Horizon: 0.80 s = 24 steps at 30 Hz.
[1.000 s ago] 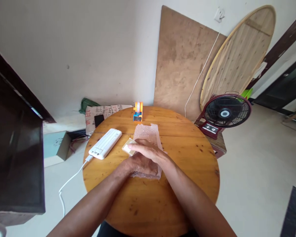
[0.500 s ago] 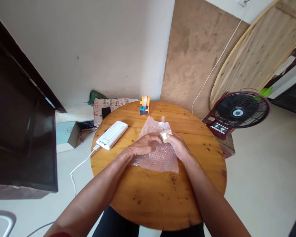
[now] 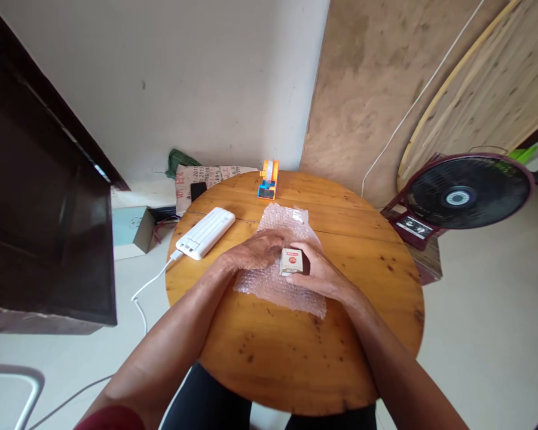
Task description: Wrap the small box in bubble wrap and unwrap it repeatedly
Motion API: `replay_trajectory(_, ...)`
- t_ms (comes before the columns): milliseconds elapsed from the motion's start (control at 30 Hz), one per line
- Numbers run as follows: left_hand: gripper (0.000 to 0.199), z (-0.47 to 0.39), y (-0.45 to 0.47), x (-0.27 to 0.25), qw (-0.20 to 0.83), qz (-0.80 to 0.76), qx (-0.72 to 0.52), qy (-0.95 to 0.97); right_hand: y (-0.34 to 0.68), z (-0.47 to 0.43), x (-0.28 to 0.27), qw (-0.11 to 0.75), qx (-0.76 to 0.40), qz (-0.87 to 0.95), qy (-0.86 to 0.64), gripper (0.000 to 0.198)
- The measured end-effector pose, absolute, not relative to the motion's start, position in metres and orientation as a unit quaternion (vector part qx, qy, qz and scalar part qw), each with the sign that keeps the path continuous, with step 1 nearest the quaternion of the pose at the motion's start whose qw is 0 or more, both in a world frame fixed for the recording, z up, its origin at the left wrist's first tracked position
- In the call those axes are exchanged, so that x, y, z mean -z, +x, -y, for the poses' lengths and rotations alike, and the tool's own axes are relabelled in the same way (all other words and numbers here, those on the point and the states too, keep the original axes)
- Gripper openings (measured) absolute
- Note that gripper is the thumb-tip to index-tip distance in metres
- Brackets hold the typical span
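A small pale cardboard box [image 3: 291, 261] with a red label and a round red picture is over the middle of a sheet of bubble wrap [image 3: 291, 292]. My right hand [image 3: 320, 272] has it from the right, thumb at the near edge and a finger at the far edge. Just left of the box, my left hand [image 3: 255, 251] lies low over the bubble wrap, fingers loosely bent and apart, with nothing seen in it. Some of its fingertips are hidden. A strip of clear tape [image 3: 298, 215] shows at the wrap's far edge.
On the round wooden table [image 3: 260, 352] stand an orange and blue tape dispenser [image 3: 268, 182] at the back and a white power bank [image 3: 206, 233] with a white cable [image 3: 155, 278] at left. A dark red fan [image 3: 468, 191] stands beyond the right edge.
The small box has come lower and nearer, and its red-printed face now shows. My right hand has shifted its grip to the box's near and far edges. The view has turned slightly.
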<state>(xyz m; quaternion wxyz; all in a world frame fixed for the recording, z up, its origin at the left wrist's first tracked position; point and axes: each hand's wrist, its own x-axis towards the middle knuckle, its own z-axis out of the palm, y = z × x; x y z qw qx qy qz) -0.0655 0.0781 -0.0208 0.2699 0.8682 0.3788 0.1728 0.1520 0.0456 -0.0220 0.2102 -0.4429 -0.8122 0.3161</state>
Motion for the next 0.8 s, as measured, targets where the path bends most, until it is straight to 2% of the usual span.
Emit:
replay_trajectory(200, 0.030, -0.0769, -0.0642, 0.0185, 0.260, -0.370, -0.175, 0.874, 0.1518, -0.0460, 0.0240, 0.258, -0.298, 0.811, -0.432, 0.043)
replay_trajectory(433, 0.036, -0.0792, -0.0655, 0.0234, 0.250, -0.367, -0.173, 0.879, 0.1451, -0.0411, 0.0272, 0.267, -0.283, 0.790, -0.475, 0.039)
replay_trajectory(600, 0.041, -0.0792, -0.0658, 0.0231, 0.244, -0.367, -0.173, 0.881, 0.1480, -0.0397, 0.0266, 0.262, -0.307, 0.799, -0.446, 0.050)
replay_trajectory(800, 0.037, -0.0780, -0.0656, 0.0213, 0.246, -0.369, -0.170, 0.880, 0.1493, -0.0401, 0.0267, 0.273, -0.304, 0.795, -0.447, 0.040)
